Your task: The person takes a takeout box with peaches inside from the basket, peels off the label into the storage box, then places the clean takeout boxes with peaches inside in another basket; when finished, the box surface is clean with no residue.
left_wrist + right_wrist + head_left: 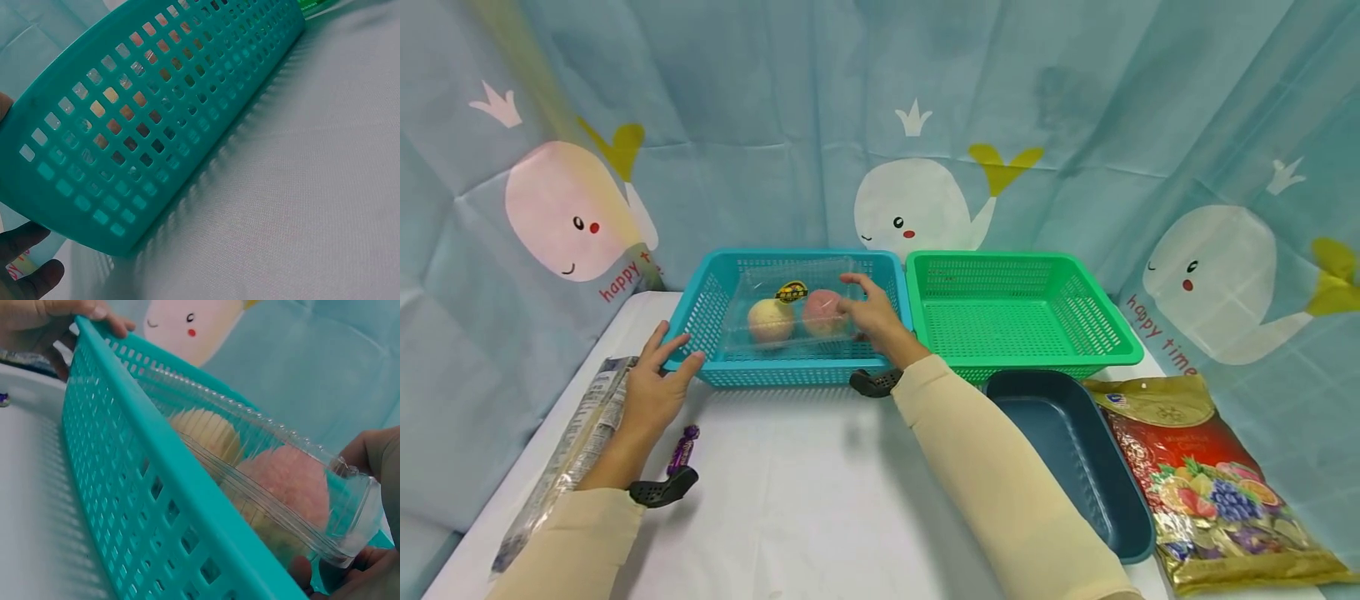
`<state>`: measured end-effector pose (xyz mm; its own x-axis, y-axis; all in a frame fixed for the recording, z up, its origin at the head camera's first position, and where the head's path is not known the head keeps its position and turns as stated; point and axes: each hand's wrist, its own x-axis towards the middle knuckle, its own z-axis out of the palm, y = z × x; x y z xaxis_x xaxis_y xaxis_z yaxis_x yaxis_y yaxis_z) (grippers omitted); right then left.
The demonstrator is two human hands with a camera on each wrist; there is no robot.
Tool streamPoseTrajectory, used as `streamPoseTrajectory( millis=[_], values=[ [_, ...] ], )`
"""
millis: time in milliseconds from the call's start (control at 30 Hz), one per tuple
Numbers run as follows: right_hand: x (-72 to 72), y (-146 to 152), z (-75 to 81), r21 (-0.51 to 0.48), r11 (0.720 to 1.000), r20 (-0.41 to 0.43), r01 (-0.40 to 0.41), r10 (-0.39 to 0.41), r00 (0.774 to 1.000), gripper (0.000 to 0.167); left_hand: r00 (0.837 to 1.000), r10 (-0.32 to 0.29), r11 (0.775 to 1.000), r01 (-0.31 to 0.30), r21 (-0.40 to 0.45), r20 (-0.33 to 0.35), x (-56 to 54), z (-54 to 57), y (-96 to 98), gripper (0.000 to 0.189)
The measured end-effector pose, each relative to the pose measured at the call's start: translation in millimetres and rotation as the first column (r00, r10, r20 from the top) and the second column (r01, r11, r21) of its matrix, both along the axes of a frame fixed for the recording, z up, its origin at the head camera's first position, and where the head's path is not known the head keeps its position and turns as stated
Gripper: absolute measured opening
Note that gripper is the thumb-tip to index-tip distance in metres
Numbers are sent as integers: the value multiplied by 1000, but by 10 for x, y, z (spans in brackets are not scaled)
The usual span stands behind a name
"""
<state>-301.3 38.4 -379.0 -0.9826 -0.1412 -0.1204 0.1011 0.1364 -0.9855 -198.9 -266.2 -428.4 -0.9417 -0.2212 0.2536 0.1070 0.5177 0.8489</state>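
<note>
A clear plastic clamshell box (752, 287) with a black and gold label lies tilted inside the blue basket (790, 373). Through its lid show a yellow round fruit (771, 321) and a pink round fruit (823, 313), both peach-like. My right hand (880, 321) grips the box's right end, and the right wrist view shows the fingers (369, 450) around that end. At the basket's front left corner, my left hand (658, 379) holds the rim between thumb and fingers. Some of its fingertips (47, 275) show beyond the basket's end in the left wrist view.
A green basket (1000, 362) stands against the blue one's right side. In front of it are a dark blue tray (1067, 442) and a red and gold candy bag (1210, 492). Folded newspaper (576, 446) and a purple-wrapped candy (682, 450) lie at the left.
</note>
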Motion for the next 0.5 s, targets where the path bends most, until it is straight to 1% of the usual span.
streamPoseTrajectory(
  millis=[133,200,367,500],
  values=[
    [32,4,22,-36,999,-19,18,-19,1000,48,1000,6,1000,-6,-3,-6,1,-17,-14,54],
    [67,21,54,-92,996,-33,14,-17,999,50,1000,7,1000,-7,-4,-12,-4,-24,-15,54],
    [187,83,199,-244,970,-74,2,-20,997,53,1000,0,1000,-1,-8,-18,-13,-14,-8,55],
    [296,123,318,-294,956,-92,5,-34,995,54,1000,-1,1000,1,-9,-14,-1,-5,-12,55]
  ],
)
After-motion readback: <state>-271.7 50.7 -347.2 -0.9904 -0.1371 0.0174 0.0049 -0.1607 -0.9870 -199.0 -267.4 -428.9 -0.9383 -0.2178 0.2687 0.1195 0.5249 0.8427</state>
